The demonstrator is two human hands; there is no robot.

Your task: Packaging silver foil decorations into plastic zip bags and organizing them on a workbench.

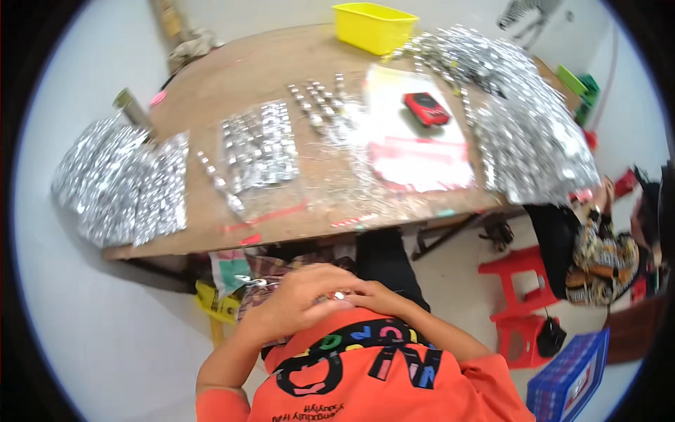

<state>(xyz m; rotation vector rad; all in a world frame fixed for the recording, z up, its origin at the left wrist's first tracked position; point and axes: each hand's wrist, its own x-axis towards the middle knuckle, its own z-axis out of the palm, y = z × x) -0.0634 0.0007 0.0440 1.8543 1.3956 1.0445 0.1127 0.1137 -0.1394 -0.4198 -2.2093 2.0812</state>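
Observation:
My left hand (pixel 295 299) and my right hand (pixel 380 297) rest together at my lap, against my orange shirt (pixel 394 359). The fingers of both lie loosely across one another, stretched rather than clenched, and partly cover each other. A small shiny spot shows between them; whether it is a ring or a loose thing I cannot make out. Neither hand touches the table (pixel 267 60). On its near side, a twisted silver strand (pixel 221 186) lies beside a flat bundle of silver strands (pixel 260 144). Several more shiny strands (pixel 320 102) lie farther back.
Large heaps of silver strands lie at left (pixel 123 179) and right (pixel 534 133). A red-and-black device (pixel 426 110) rests on plastic bags (pixel 418 158). A yellow bin (pixel 373 28) stands behind. Red stools (pixel 517 281), a blue box (pixel 573 376) and another person (pixel 605 260) are at right.

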